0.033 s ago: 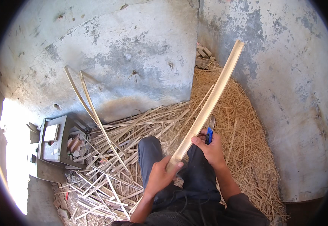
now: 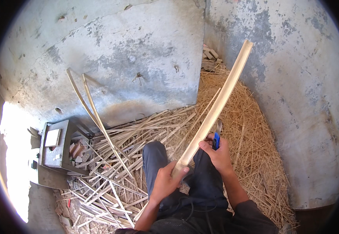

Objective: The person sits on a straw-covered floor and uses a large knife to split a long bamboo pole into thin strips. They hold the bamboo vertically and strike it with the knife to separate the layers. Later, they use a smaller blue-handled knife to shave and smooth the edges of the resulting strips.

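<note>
A long, pale split bamboo length (image 2: 225, 93) slants up and away to the right, its hollow inner face toward me. My left hand (image 2: 165, 182) is closed round its near end, thumb across the trough. My right hand (image 2: 218, 154) grips a blue-handled knife (image 2: 216, 142), its short blade pointing away from me beside the bamboo. The right thumb lies against the bamboo's edge, and the other fingers are partly hidden behind the knife and bamboo. A thin bamboo sliver (image 2: 208, 106) stands out along the left side of the length.
Bamboo strips (image 2: 111, 187) litter the floor at left, and fine shavings (image 2: 251, 156) heap up at right. Two long strips (image 2: 99, 121) lean on the worn wall (image 2: 138, 50). An overturned wooden stool (image 2: 65, 146) lies at the left. My knees (image 2: 154, 156) are below the bamboo.
The far end of the bamboo has shifted very slightly up and to the right. Both hands keep their grip.
</note>
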The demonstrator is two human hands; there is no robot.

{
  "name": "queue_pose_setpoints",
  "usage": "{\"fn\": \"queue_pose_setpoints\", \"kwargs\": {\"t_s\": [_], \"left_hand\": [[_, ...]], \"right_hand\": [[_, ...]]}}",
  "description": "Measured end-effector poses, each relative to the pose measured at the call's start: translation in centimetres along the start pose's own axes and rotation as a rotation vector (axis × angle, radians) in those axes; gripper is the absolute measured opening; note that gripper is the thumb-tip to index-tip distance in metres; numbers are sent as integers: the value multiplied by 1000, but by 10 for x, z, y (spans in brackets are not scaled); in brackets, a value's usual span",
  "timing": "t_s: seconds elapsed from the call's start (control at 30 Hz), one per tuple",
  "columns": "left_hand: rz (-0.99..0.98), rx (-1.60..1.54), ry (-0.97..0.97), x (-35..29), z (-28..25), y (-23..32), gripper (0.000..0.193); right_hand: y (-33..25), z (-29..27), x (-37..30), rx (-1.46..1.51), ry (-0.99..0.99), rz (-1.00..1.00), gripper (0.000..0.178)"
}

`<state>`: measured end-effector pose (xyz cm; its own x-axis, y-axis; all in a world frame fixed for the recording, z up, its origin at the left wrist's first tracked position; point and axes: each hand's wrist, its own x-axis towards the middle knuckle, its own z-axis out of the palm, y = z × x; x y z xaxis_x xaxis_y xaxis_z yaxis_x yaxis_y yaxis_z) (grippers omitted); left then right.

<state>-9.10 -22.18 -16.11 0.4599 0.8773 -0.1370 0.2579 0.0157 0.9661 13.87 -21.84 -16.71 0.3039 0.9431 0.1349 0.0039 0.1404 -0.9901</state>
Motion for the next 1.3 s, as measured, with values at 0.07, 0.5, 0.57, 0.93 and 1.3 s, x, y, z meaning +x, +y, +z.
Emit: {"fn": "queue_pose_setpoints", "kwargs": {"t_s": [0.07,0.5,0.57,0.93,1.3], "left_hand": [[-20,-42,-3,0,0,6,29],[17,-80,69,3,2,22,35],[80,-16,106,2,3,24,36],[99,161,221,2,9,30,34],[145,202,291,-3,7,30,34]], "right_hand": [[-1,1,-2,-32,41,-124,32],[-9,-4,-25,-759,-144,-741,31],[-8,-2,-25,-736,-128,-764,31],[-16,0,-20,-824,-118,-805,30],[-16,1,-15,-878,-104,-849,28]]}}
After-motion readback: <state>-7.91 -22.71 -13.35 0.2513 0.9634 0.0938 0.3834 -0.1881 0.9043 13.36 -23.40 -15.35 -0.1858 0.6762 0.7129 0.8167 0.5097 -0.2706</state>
